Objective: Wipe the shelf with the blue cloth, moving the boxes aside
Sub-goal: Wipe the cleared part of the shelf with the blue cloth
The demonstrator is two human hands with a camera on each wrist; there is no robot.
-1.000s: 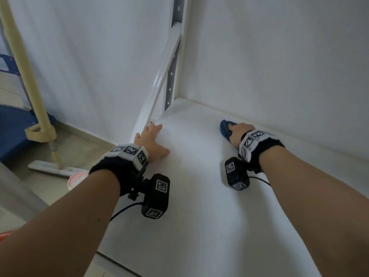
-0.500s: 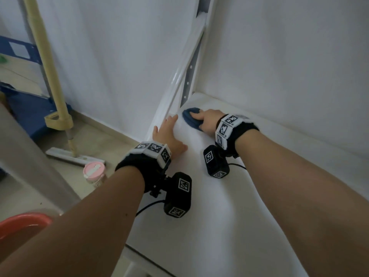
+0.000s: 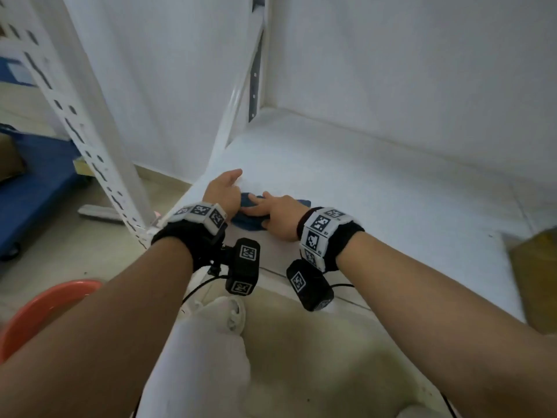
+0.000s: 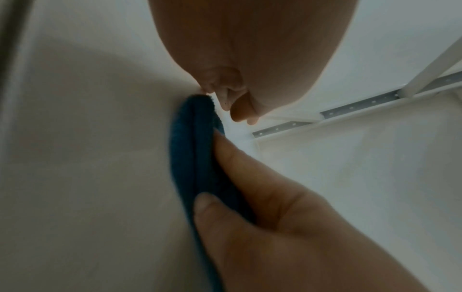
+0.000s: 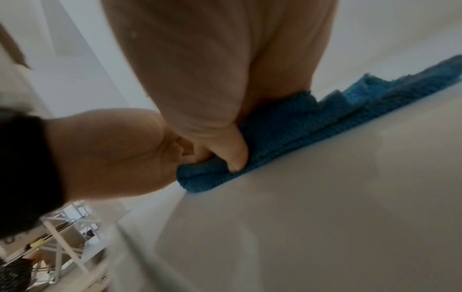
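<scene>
Both hands meet at the blue cloth near the front left corner of the white shelf.

The right hand lies on top of the cloth, its fingers stretched across the fabric and its thumb pressed into the folded edge, so the cloth is flattened against the shelf. The left hand sits just left of the cloth and touches its left end; from the left wrist view its fingers are curled in loosely, and whether they grasp the fabric cannot be told. A white perforated upright rises left of the cloth, beyond the shelf edge. A brown box stands well to the right of the cloth, at the frame's edge. An orange basin sits on the floor below and left of the cloth.
</scene>
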